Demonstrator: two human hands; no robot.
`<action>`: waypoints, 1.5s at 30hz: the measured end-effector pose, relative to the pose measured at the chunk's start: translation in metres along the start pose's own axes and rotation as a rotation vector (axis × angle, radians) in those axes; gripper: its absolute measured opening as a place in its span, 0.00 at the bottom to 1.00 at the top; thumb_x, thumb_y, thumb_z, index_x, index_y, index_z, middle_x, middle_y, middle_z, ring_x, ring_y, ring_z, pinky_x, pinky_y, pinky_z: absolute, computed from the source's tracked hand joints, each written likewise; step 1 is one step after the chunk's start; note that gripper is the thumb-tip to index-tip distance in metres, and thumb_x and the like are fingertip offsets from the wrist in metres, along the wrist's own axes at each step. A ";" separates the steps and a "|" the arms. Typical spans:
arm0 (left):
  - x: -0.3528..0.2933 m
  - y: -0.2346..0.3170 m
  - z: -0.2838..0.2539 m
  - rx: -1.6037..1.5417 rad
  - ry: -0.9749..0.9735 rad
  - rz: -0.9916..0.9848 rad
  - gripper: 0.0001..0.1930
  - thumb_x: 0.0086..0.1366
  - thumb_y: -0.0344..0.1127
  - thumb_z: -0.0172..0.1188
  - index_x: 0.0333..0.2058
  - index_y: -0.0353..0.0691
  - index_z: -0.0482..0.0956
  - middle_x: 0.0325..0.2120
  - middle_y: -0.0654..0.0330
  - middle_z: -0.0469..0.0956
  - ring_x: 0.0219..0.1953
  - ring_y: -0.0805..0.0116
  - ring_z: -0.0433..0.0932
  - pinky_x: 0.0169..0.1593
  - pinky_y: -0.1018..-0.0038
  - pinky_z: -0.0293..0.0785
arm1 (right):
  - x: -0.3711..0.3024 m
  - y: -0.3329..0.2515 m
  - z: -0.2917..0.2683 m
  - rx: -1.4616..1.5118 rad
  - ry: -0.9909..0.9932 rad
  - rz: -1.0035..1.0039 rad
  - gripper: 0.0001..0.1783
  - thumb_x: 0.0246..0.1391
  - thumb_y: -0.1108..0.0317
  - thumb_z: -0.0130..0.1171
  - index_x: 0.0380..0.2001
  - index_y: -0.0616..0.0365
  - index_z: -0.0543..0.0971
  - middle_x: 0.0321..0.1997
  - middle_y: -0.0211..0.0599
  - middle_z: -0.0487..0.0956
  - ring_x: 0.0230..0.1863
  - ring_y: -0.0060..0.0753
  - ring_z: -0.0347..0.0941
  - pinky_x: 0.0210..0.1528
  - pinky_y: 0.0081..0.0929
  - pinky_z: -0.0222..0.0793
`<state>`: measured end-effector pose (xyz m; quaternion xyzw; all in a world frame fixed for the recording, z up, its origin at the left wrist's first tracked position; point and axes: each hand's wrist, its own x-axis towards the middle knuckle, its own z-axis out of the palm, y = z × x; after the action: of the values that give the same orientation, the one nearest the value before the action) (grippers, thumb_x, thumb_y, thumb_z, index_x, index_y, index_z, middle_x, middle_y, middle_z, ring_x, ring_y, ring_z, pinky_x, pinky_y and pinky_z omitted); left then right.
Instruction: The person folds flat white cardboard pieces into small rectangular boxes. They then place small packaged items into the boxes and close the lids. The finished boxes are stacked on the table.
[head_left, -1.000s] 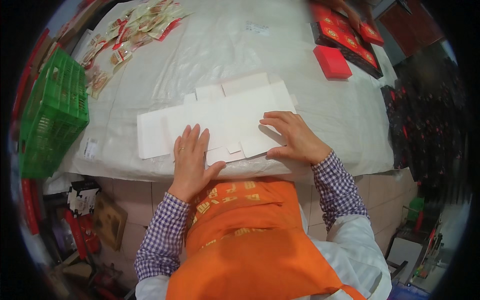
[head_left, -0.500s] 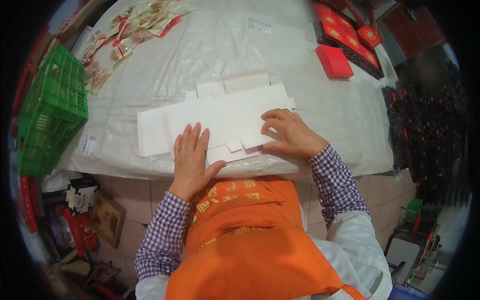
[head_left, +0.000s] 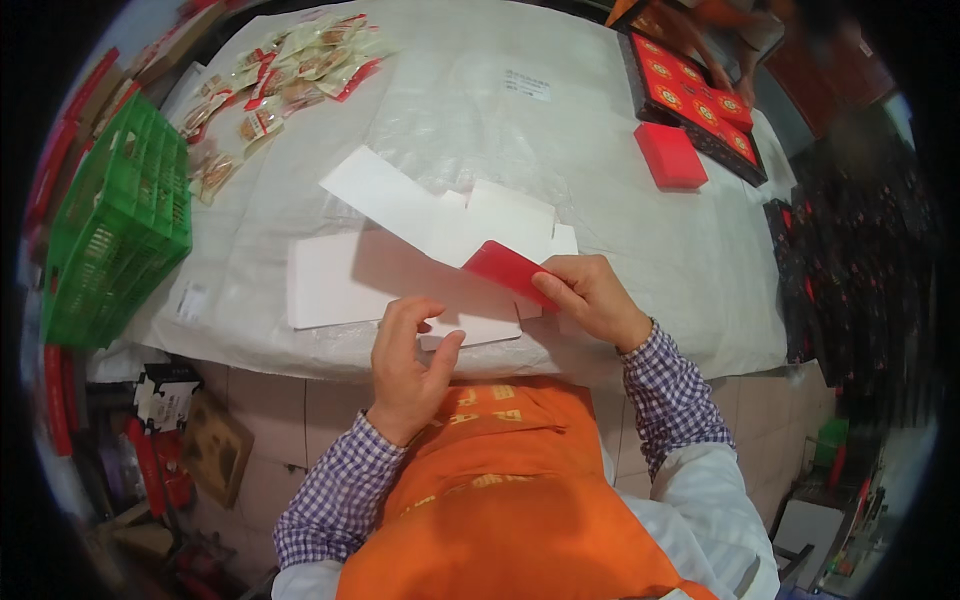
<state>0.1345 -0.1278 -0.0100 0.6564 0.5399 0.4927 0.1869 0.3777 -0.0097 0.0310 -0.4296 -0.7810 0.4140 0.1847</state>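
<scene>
A flat die-cut box blank (head_left: 400,215), white on the face I see, is lifted and tilted over the table. My right hand (head_left: 592,298) pinches it at its right end, where a folded flap shows a red side. Under it, more white card (head_left: 335,285) lies flat on the table; how many sheets there are I cannot tell. By the near edge of that card, my left hand (head_left: 405,365) holds nothing. Its fingers are bent and the thumb stands apart from them.
A white plastic sheet (head_left: 450,110) covers the table. Packaged snacks (head_left: 300,65) lie far left, beside a green crate (head_left: 125,220). At the far right are a red box (head_left: 671,156) and a black tray (head_left: 690,130) of red boxes, with another person's hands (head_left: 735,70) by it.
My right hand has lifted the upper blank off the card below, tilting it and exposing its red underside. My left hand has come off the card and moved slightly toward me.
</scene>
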 end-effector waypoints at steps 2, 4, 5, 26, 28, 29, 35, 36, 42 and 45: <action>-0.003 0.004 0.003 -0.037 0.019 -0.020 0.19 0.60 0.24 0.66 0.51 0.34 0.75 0.52 0.49 0.74 0.50 0.53 0.76 0.47 0.70 0.76 | 0.001 0.003 0.010 0.063 0.001 -0.088 0.15 0.67 0.64 0.57 0.34 0.67 0.82 0.26 0.39 0.80 0.27 0.27 0.73 0.33 0.26 0.71; -0.004 0.006 0.004 0.053 0.052 0.078 0.20 0.61 0.24 0.66 0.52 0.34 0.75 0.54 0.49 0.73 0.52 0.54 0.76 0.47 0.71 0.77 | 0.003 0.004 0.021 0.155 -0.021 -0.132 0.14 0.68 0.66 0.56 0.33 0.68 0.81 0.24 0.36 0.77 0.26 0.23 0.69 0.32 0.23 0.68; -0.002 0.009 0.003 0.127 0.074 0.116 0.21 0.60 0.25 0.66 0.53 0.35 0.75 0.56 0.49 0.73 0.52 0.52 0.76 0.48 0.69 0.77 | 0.003 0.002 0.026 0.174 -0.043 -0.111 0.14 0.68 0.66 0.57 0.34 0.68 0.81 0.25 0.36 0.78 0.27 0.23 0.69 0.32 0.23 0.69; -0.015 -0.009 -0.039 0.030 0.067 0.008 0.13 0.52 0.17 0.62 0.37 0.38 0.79 0.38 0.53 0.79 0.40 0.56 0.81 0.44 0.66 0.78 | -0.018 0.022 -0.003 -0.366 0.442 -0.252 0.33 0.54 0.79 0.57 0.65 0.56 0.70 0.69 0.46 0.68 0.67 0.44 0.68 0.62 0.37 0.70; -0.018 -0.005 -0.030 0.073 0.123 -0.007 0.14 0.53 0.17 0.62 0.38 0.38 0.80 0.36 0.53 0.79 0.38 0.55 0.81 0.40 0.67 0.78 | -0.029 0.028 0.012 0.240 0.582 -0.071 0.33 0.59 0.74 0.56 0.69 0.58 0.65 0.67 0.45 0.68 0.64 0.40 0.70 0.60 0.34 0.70; -0.017 -0.003 -0.024 0.123 0.107 0.065 0.14 0.53 0.18 0.62 0.38 0.38 0.80 0.36 0.53 0.80 0.38 0.55 0.81 0.39 0.67 0.79 | -0.035 0.022 0.025 0.654 0.575 0.025 0.34 0.62 0.70 0.56 0.70 0.60 0.62 0.66 0.43 0.69 0.62 0.37 0.71 0.58 0.33 0.71; -0.017 0.020 0.025 0.151 -0.101 0.331 0.14 0.54 0.23 0.63 0.41 0.34 0.80 0.38 0.53 0.81 0.39 0.53 0.82 0.37 0.65 0.81 | -0.059 0.015 0.065 0.823 0.365 0.287 0.33 0.68 0.57 0.54 0.68 0.67 0.64 0.61 0.43 0.74 0.58 0.30 0.73 0.59 0.28 0.70; -0.022 0.025 0.034 0.138 -0.153 0.353 0.15 0.55 0.23 0.63 0.42 0.34 0.80 0.39 0.53 0.81 0.39 0.54 0.83 0.37 0.65 0.81 | -0.052 0.017 0.062 0.797 0.378 0.327 0.31 0.67 0.59 0.55 0.66 0.67 0.66 0.59 0.43 0.76 0.55 0.29 0.74 0.57 0.28 0.71; -0.027 0.023 0.014 0.064 -0.117 0.417 0.20 0.55 0.21 0.60 0.49 0.35 0.80 0.44 0.53 0.82 0.44 0.51 0.83 0.45 0.63 0.81 | -0.030 0.066 0.031 0.789 0.422 0.420 0.25 0.65 0.70 0.54 0.62 0.72 0.70 0.53 0.44 0.80 0.48 0.31 0.78 0.51 0.27 0.75; -0.041 -0.002 -0.030 0.199 0.078 0.344 0.23 0.53 0.17 0.56 0.50 0.35 0.80 0.47 0.52 0.81 0.50 0.47 0.80 0.54 0.57 0.76 | -0.021 0.079 0.007 0.714 0.384 0.417 0.26 0.65 0.70 0.53 0.63 0.73 0.69 0.53 0.45 0.81 0.48 0.31 0.79 0.51 0.27 0.75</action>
<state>0.1106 -0.1727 -0.0162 0.7348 0.4725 0.4866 0.0132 0.4259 -0.0081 -0.0353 -0.5561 -0.4378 0.5985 0.3753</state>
